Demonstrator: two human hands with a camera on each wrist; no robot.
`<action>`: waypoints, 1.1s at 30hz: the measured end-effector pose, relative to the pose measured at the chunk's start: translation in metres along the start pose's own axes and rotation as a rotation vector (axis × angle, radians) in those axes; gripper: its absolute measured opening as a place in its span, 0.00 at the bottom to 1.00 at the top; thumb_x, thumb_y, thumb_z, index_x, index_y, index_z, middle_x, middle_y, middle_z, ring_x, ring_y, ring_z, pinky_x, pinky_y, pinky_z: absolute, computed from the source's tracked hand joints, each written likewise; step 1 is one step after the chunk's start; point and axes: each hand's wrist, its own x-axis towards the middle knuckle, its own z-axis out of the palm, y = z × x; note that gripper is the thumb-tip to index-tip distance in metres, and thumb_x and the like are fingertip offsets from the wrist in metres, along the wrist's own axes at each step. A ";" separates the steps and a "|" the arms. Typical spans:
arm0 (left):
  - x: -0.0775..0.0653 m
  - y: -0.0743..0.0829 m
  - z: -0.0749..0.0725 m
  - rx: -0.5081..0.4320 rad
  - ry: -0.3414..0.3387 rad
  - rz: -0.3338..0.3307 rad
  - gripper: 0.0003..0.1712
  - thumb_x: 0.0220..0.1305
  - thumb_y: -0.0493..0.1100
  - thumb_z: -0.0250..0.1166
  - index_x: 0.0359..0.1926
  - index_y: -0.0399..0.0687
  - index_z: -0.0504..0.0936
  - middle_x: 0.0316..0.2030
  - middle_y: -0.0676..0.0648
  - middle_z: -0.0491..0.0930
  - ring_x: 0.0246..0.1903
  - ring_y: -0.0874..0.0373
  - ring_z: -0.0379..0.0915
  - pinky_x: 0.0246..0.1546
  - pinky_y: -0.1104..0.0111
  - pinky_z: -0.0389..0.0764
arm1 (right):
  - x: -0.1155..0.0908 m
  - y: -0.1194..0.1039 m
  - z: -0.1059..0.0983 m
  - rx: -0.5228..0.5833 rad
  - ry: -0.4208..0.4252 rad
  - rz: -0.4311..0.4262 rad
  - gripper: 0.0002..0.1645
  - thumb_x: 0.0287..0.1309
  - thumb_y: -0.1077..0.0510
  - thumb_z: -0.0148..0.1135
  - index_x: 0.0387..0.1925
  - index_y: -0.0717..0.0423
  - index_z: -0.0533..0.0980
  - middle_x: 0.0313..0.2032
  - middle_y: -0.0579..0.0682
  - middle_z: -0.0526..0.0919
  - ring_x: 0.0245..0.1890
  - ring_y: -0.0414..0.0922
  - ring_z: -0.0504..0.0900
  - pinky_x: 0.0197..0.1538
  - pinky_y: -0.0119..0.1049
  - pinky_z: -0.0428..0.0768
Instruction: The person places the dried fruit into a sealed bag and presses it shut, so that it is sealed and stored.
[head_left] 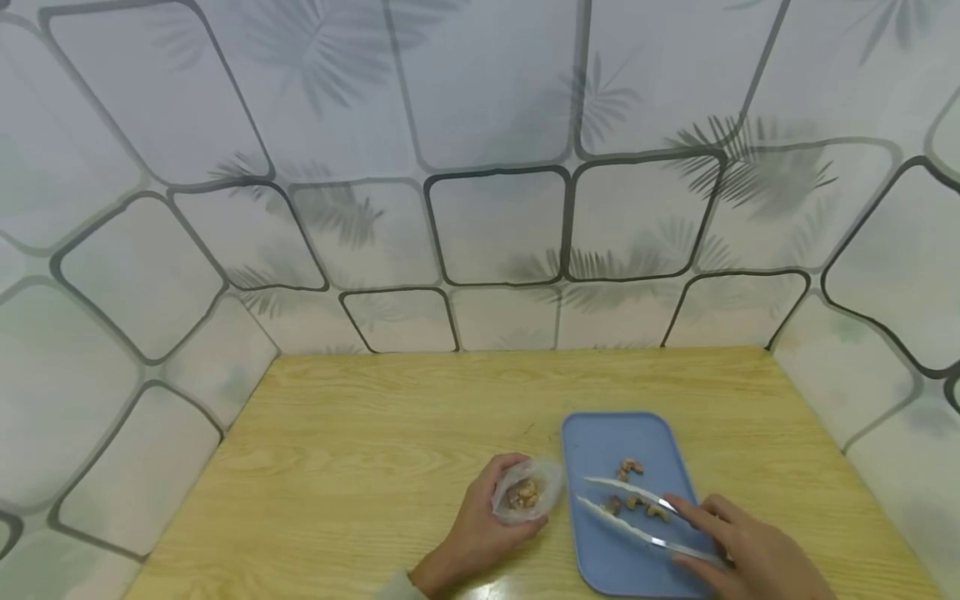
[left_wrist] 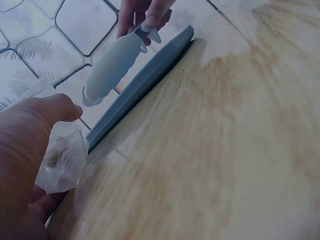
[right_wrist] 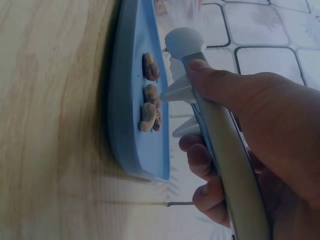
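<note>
A clear plastic bag with some nuts inside is held upright by my left hand, thumb and fingers curled round its sides. My right hand grips a pair of tongs with white tips and metal arms. Their tips are spread apart above the blue tray, with nothing between them that I can make out. Several cashew nuts lie on the tray under the tongs. In the right wrist view, cashews rest on the tray beyond the tongs.
The tray stands on a wood-grain table, just right of the bag. A patterned wall with stone shapes and leaves closes off the back and both sides of the table.
</note>
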 end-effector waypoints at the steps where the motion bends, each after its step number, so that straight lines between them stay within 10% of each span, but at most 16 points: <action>1: 0.000 0.000 0.000 -0.001 0.001 -0.001 0.43 0.55 0.41 0.85 0.70 0.57 0.75 0.61 0.53 0.84 0.58 0.60 0.80 0.64 0.68 0.78 | -0.001 0.000 0.000 -0.005 -0.006 0.001 0.40 0.48 0.46 0.87 0.64 0.49 0.86 0.35 0.30 0.71 0.27 0.21 0.55 0.26 0.23 0.62; 33: 0.000 -0.001 0.000 0.004 0.003 0.044 0.43 0.56 0.40 0.84 0.70 0.56 0.75 0.62 0.50 0.83 0.58 0.60 0.80 0.64 0.68 0.78 | -0.006 0.005 0.002 -0.083 -0.038 0.070 0.36 0.51 0.43 0.85 0.60 0.50 0.87 0.35 0.29 0.68 0.25 0.22 0.53 0.25 0.25 0.59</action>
